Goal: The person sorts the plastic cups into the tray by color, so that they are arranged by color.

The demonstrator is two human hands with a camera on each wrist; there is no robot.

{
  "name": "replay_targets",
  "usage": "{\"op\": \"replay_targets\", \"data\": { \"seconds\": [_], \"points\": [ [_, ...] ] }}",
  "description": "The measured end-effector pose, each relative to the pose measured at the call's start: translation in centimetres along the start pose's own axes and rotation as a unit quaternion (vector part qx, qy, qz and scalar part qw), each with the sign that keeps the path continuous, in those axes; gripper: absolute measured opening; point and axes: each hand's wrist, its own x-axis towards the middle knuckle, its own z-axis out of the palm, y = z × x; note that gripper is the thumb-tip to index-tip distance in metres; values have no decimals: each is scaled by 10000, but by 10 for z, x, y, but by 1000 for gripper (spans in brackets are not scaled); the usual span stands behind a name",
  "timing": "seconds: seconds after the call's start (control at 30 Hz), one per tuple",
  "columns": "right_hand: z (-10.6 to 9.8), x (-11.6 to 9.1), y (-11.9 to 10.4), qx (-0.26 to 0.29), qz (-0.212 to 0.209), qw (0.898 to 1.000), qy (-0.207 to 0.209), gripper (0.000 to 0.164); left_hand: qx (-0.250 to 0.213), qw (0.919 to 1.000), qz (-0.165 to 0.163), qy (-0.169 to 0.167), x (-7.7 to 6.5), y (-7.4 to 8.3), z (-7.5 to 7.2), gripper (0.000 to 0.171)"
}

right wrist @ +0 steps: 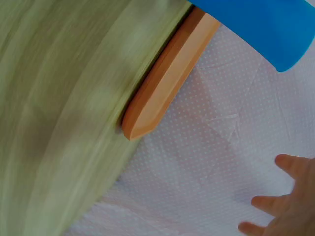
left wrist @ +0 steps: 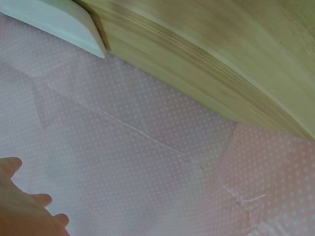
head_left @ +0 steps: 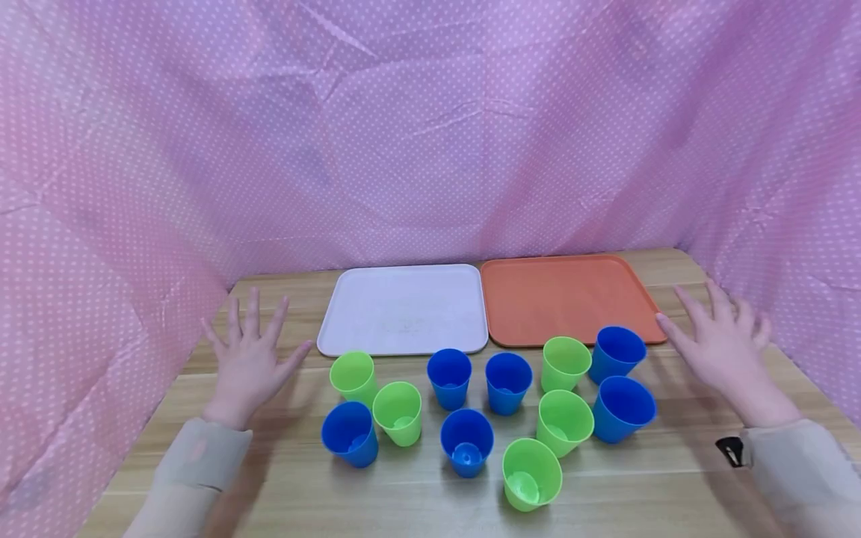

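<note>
My left hand (head_left: 247,371), fingers spread, hovers over the left part of the table and holds nothing. Nearest to it are a green cup (head_left: 354,379) and a blue cup (head_left: 351,435). On the other side my right hand (head_left: 725,350) is spread too, its thumb by the corner of the orange tray (head_left: 565,299). Two blue cups (head_left: 622,409) stand just left of that hand; part of one blue cup (right wrist: 266,29) enters the right wrist view. Several blue and green cups stand upright, mouths up, across the middle, among them a front green cup (head_left: 531,478).
Behind the cups a white tray (head_left: 403,310) lies side by side with the orange one at the table's far edge. A pink dotted cloth (head_left: 417,134) hangs around the back and sides of the wooden table (head_left: 403,501). A small black tag (head_left: 729,451) shows at the right cuff.
</note>
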Motion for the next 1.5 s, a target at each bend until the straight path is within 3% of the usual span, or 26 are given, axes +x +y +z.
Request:
{"op": "replay_targets", "data": {
  "seconds": [0.17, 0.3, 0.5, 0.63, 0.83, 1.17, 1.5],
  "points": [
    [-3, 12, 9, 1275, 162, 9917, 51, 62, -581, 9974, 270, 344, 0, 2, -4, 74],
    [-2, 22, 24, 2314, 663, 9693, -495, 66, -1224, 9902, 396, 548, -2, 10, -11, 65],
    [5, 33, 45, 3141, 1326, 9287, -1456, 78, -1719, 9842, 407, -109, -13, 24, -26, 66],
    [9, 38, 53, 3231, 1452, 9154, -1914, 83, -1859, 9797, 608, -441, -21, 32, -35, 69],
    [17, 49, 61, 2786, 1257, 9234, -2321, 82, -1902, 9728, 1139, -672, -33, 41, -43, 74],
    [30, 62, 67, 2131, 928, 9411, -2457, 77, -1796, 9609, 1922, -865, -50, 57, -51, 82],
    [36, 67, 66, 1738, 717, 9526, -2390, 73, -1773, 9551, 1994, -1287, -59, 67, -48, 79]
  ]
}}
